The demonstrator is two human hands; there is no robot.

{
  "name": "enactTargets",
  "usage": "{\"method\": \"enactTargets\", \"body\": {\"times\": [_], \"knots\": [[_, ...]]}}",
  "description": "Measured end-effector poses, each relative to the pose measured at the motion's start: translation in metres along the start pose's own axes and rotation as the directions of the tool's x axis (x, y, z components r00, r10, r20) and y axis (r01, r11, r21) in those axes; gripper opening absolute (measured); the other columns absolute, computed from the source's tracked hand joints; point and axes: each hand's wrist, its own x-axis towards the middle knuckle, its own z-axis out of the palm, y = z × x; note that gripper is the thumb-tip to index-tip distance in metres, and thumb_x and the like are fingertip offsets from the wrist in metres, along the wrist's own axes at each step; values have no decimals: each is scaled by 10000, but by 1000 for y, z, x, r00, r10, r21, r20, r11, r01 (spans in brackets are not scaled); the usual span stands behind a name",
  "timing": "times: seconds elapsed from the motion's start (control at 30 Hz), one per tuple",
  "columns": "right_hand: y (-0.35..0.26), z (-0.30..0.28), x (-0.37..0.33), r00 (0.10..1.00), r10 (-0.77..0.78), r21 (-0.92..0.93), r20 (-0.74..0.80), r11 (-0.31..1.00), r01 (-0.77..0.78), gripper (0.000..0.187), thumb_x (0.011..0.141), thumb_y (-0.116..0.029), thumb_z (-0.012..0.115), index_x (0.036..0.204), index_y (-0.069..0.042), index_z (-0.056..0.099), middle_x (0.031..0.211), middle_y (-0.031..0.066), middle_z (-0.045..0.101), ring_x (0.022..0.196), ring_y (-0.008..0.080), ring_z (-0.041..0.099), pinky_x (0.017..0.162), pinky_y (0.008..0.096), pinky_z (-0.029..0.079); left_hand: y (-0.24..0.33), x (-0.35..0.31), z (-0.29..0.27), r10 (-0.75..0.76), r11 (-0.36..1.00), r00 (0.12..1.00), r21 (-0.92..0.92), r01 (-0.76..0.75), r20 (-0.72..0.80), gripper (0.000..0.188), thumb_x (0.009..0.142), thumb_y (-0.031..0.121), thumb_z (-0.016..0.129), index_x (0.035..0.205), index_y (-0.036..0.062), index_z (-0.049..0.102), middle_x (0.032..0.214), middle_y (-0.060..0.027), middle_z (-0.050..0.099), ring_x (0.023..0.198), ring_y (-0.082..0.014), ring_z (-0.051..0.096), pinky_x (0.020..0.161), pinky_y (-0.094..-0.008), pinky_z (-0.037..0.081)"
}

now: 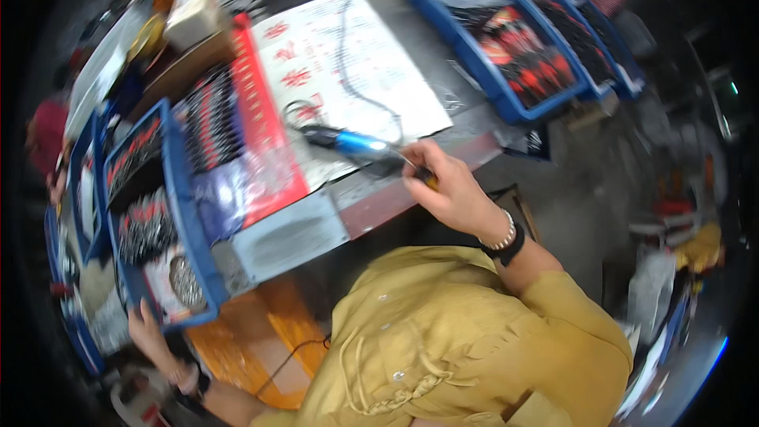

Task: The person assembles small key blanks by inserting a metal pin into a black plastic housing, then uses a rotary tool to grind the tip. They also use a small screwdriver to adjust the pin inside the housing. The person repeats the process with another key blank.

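Note:
My right hand [444, 190] is closed over the front edge of the workbench, its thumb and fingers pinching a small black-and-yellow piece [428, 177] whose kind is blurred. Just left of these fingers lies a blue electric screwdriver [357, 143] with a black end; its thin metal tip points at the hand. A grey cord [342, 51] curls across the white printed sheet [379, 59] beneath it. Down at the lower left, my left hand [147, 335] is beside the near corner of a blue divided bin [207, 273], its fingers apart and smeared by motion.
The bin holds black-and-red parts [146, 225] and small metal pieces [183, 281]. Rows of similar parts [212, 119] lie beside a red sheet [269, 134]. More blue bins [474, 63] stand at the far right. An orange-taped carton [253, 332] sits below the bench.

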Motion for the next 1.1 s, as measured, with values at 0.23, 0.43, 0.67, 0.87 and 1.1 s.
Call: {"method": "enactTargets", "body": {"times": [0.23,0.43,0.67,0.87,1.1], "knots": [[74,-43,29,957,-21,-406,-289,908,-103,333,826,-30,524,1154,-3,481,1084,243,573,1001,422,568,852,458,470,171,-101,-54,256,850,890,-526,-22,377,416,972,291,530,1197,-53,589,1149,-207,592,969,-285,543,852,-384,413],[111,-47,43,954,33,-496,-297,849,-183,246,800,-20,541,1040,-6,487,988,207,544,928,388,596,768,454,504,265,-158,-34,663,653,717,-634,-415,213,300,970,154,427,972,-81,614,849,-205,589,751,-337,554,664,-414,459],[133,-58,37,929,-204,-745,-310,659,-104,214,785,-60,539,992,-29,585,959,150,592,910,310,576,835,402,477,309,-154,7,675,161,501,-770,617,542,333,1031,192,420,1211,-63,534,657,8,459,504,-32,356,446,-183,273],[89,-49,46,904,-305,-707,-300,707,4,251,807,-11,563,1056,-10,586,945,159,603,847,336,593,757,410,490,323,-174,20,640,164,472,-708,687,606,488,1010,111,405,1463,-14,276,671,-16,475,484,-52,337,442,-192,288],[0,23,-6,823,-29,584,567,719,-377,147,937,-86,596,1014,38,611,909,61,649,792,139,644,739,263,504,340,-173,18,756,103,377,-667,738,535,695,1018,182,480,1539,113,25,756,-69,580,522,-55,416,488,-181,352]]}}
